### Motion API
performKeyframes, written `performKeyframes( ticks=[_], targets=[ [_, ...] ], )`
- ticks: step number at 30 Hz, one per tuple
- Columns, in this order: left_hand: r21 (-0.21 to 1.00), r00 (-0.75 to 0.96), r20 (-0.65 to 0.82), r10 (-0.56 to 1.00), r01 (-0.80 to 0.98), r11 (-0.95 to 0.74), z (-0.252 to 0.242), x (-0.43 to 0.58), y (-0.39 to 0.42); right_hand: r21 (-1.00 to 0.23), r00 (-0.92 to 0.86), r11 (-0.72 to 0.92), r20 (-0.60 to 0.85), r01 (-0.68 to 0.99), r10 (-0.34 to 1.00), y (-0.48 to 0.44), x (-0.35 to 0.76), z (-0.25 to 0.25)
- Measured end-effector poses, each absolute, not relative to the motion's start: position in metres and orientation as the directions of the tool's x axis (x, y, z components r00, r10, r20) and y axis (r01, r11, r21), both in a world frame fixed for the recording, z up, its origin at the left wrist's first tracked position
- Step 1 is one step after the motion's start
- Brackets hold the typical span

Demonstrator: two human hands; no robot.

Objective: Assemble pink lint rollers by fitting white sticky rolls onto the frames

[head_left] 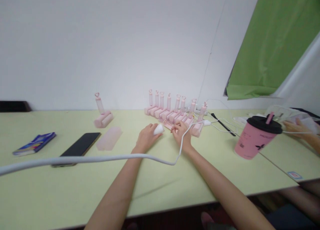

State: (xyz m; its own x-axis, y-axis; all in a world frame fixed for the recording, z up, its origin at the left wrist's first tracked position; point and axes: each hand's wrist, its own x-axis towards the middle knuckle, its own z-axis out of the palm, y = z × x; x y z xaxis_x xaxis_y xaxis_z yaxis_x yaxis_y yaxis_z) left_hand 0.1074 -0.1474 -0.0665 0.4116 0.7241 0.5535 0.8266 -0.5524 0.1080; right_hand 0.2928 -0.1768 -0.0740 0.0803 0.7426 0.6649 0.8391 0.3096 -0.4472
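Note:
My left hand (146, 136) is closed around a small white roll (158, 129) on the pale green table (75, 190). My right hand (182, 133) pinches the end of a pink lint roller piece (168, 124) lying flat just beyond the white roll. Right behind both hands stands a row of several pink lint rollers (175, 111) with upright handles. A lone pink lint roller (102, 115) stands apart to the left, with a translucent pink cover (109, 138) lying in front of it.
A white cable (100, 159) sweeps across the table over my arms. A black phone (80, 146) and a blue booklet (35, 144) lie on the left. A pink lidded cup (256, 136) stands right; another person's hand (297, 126) rests beyond it.

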Motion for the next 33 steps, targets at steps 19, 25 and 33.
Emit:
performKeyframes(
  ticks=[19,25,33],
  targets=[
    [0.003,0.585,0.413,0.698,0.766,-0.643,-0.073,0.104,-0.149,-0.928,-0.171,0.372,0.369,-0.018,0.913,-0.144,0.286,-0.114],
    [0.004,0.574,0.422,0.701,0.772,-0.635,-0.075,0.104,-0.146,-0.944,-0.175,0.328,0.327,-0.023,0.929,-0.146,0.291,-0.109],
    [-0.014,0.630,0.394,0.669,0.732,-0.682,-0.077,0.105,-0.144,-0.877,-0.196,0.444,0.410,0.182,0.891,-0.149,0.292,-0.114]
  ],
)
